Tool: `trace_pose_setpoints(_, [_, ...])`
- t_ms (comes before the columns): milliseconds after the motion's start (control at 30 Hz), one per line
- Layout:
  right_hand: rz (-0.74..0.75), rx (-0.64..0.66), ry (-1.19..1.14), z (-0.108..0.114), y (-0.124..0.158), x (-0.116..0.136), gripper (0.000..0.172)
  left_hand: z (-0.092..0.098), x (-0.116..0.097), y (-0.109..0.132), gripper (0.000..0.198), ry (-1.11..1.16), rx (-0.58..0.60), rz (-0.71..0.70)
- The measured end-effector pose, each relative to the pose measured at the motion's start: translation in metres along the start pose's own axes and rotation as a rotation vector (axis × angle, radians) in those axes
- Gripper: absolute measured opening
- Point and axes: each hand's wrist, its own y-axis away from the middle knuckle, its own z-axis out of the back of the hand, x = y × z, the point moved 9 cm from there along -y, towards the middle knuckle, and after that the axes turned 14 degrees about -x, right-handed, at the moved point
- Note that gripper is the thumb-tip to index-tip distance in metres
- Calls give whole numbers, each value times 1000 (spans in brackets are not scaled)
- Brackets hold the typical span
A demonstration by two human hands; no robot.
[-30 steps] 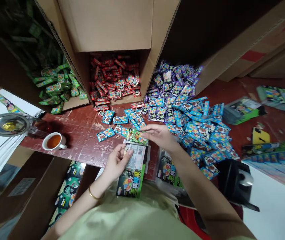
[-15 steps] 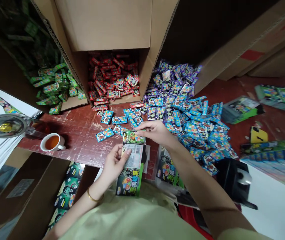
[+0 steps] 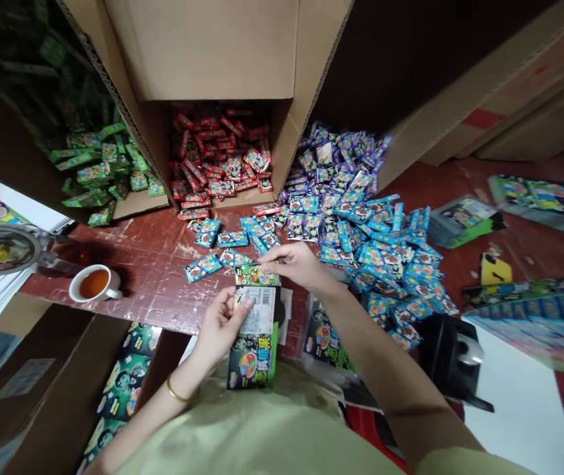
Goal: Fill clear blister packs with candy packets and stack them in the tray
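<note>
My left hand (image 3: 225,324) is closed around the left side of a printed candy box (image 3: 250,359), thumb lying across its white label. The box is black and green with bright lettering, and its lower end rests close to my body. At its far end, my right hand (image 3: 291,264) pinches the top edge of the patterned flap, thumb and fingertips together. Several blue candy packets (image 3: 202,267) lie on the table just beyond the box. To the right of my right hand spreads a heap of more blue packets (image 3: 385,264), which merges with purple packets (image 3: 344,161).
Cardboard bins hold green packets (image 3: 96,173) and red packets (image 3: 219,155). A cup of tea (image 3: 94,285) stands at the left table edge near a glass pot (image 3: 2,251). A black tape dispenser (image 3: 452,359) sits at right. Stacked printed boxes (image 3: 123,386) fill a carton below.
The whole view has shifted slightly, so most things appear a little further left. Both hands keep the same hold on the candy box.
</note>
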Motion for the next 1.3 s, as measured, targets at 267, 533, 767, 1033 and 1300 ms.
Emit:
trace_pose_setpoints(267, [-96, -163, -145, 5, 33, -21, 28, -1, 5, -4, 33, -55, 9, -16])
trace_pose_setpoints(533, [-74, -105, -198, 1, 29, -16, 19, 0, 1, -2, 35, -56, 13, -61])
trace_pose_setpoints(767, [-76, -129, -166, -4, 51, -25, 11, 4, -7, -3, 70, -118, 23, -141])
trace_pose_setpoints(1033, [-91, -372, -254, 4, 75, -42, 30, 12, -6, -3, 56, -174, 18, -229])
trace_pose_setpoints(1300, [85, -539, -195, -4, 90, -32, 7, 7, -24, -12, 15, -49, -103, -442])
